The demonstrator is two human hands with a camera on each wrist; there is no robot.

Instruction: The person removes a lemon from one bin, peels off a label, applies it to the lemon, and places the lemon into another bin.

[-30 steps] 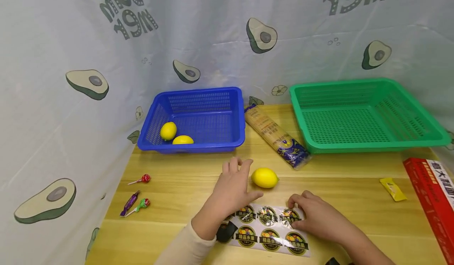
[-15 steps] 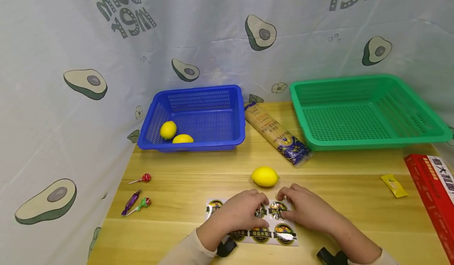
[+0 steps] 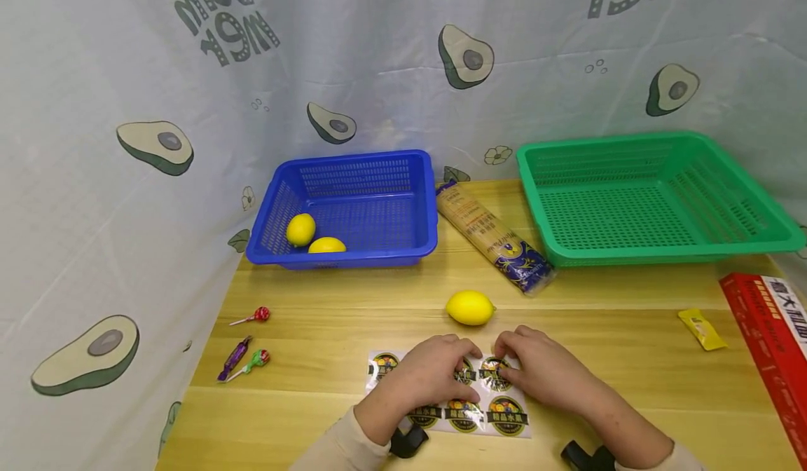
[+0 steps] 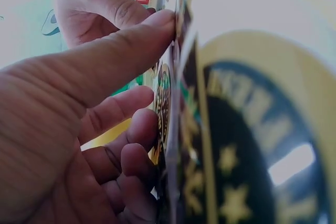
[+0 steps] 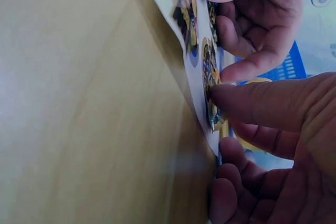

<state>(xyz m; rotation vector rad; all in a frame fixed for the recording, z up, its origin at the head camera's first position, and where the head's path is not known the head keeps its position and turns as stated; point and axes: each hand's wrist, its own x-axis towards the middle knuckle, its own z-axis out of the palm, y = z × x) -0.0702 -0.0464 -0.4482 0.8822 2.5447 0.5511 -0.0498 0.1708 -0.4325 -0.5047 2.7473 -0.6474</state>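
A glossy sheet of round black-and-gold fruit stickers [image 3: 484, 409] lies on the wooden table in front of me. My left hand [image 3: 430, 371] rests on its middle, thumb and bent fingertips touching the same face in the left wrist view. At the upper right sticker [image 3: 494, 367] is my right hand [image 3: 543, 367]. In the right wrist view its thumb [image 5: 252, 100] presses on a sticker [image 5: 211, 80] whose lower edge looks slightly raised. Whether thumb and finger pinch that sticker is hidden. A lemon [image 3: 470, 308] lies just beyond both hands.
Behind stand a blue basket [image 3: 353, 257] with two lemons and a green basket [image 3: 656, 254]. A pasta packet [image 3: 494, 236] lies between them. Lollipops [image 3: 257, 359] and a purple-wrapped candy [image 3: 236, 357] are at left. A yellow packet [image 3: 702, 329] and red box [image 3: 766, 345] are at right.
My left hand has come back from beside the lemon onto the sheet. The right hand has moved slightly left and up to the upper right sticker, and the sheet has shifted left.
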